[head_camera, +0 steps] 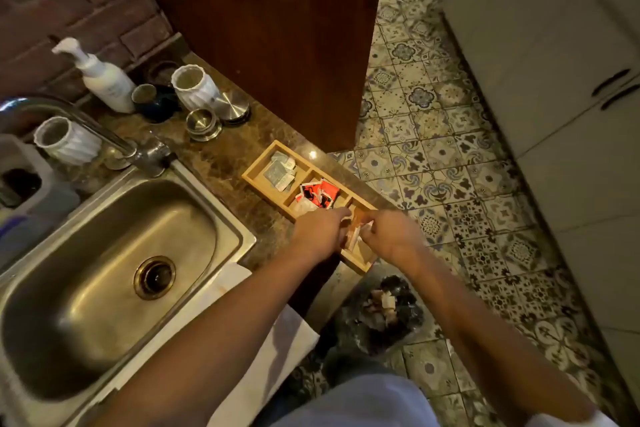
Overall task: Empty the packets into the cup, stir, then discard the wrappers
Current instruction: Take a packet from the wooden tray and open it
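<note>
While both hands work over the near end of the wooden tray, the step in hand looks like picking packets, the first part of the task. The left hand and right hand meet above the nearest compartment, fingers curled together on pale packets; motion blur hides whether each hand pinches a separate packet or both grip one.

Tray: three compartments, set on the stone counter at its corner. Far compartment holds grey packets, the middle one red packets. The near end of the tray sits right at the counter edge, above the floor.

Cups: two white ribbed cups, one by the pump bottle, the other behind the tap. Which one is meant I cannot tell; both stand well apart from the hands.

Next move, as I judge it: lift the packets clear of the tray wall and carry them left toward a cup, then tear. Nothing to stir with is visible.

Room: the sink lies open just left of the arms. A bin with scraps sits on the floor below the tray, near for wrappers. Risk: nudging the tray off the edge.
</note>
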The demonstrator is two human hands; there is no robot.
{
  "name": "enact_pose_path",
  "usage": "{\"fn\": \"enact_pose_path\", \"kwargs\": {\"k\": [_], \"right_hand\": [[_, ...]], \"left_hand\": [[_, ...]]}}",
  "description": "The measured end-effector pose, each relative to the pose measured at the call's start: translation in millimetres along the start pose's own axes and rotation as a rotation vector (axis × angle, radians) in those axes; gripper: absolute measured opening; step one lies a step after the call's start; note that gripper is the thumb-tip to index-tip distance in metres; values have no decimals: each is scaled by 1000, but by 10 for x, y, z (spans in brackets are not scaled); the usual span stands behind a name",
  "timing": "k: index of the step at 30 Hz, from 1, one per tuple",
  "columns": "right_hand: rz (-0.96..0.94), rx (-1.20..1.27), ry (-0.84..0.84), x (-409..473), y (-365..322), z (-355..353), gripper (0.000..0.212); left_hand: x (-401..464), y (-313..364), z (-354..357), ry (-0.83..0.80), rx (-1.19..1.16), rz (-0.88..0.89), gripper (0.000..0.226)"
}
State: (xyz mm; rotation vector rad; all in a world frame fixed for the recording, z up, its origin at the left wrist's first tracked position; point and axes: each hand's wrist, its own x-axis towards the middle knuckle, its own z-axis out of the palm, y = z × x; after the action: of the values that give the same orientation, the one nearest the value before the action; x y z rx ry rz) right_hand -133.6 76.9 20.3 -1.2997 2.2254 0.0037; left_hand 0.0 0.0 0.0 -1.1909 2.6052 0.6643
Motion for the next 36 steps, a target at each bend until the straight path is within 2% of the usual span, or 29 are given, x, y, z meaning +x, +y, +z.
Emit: {"fn": "enact_pose_path", "kwargs": {"k": [4, 9, 15, 20, 26, 32, 36], "right_hand": [[57, -137, -54, 62, -73, 62, 26], [102, -158, -61, 152, -142, 133, 20], [120, -75, -36, 176, -199, 176, 13], [93, 43, -48, 118, -157, 187, 19], [67, 257, -33, -14, -87, 165, 11], [-75, 241, 96, -169, -152, -23, 13], [-199, 262, 167, -305, -293, -151, 12]], "left_hand": [[119, 21, 0, -33, 71, 27, 34], [224, 41, -9, -128, 158, -23, 25], [228, -35, 15, -89, 118, -3, 20], [174, -98, 30, -69, 35, 1, 15], [40, -161, -87, -70, -88, 57, 6], [-405, -205, -229, 94, -288, 65, 8], [-818, -221, -377, 215, -475, -5, 11]]}}
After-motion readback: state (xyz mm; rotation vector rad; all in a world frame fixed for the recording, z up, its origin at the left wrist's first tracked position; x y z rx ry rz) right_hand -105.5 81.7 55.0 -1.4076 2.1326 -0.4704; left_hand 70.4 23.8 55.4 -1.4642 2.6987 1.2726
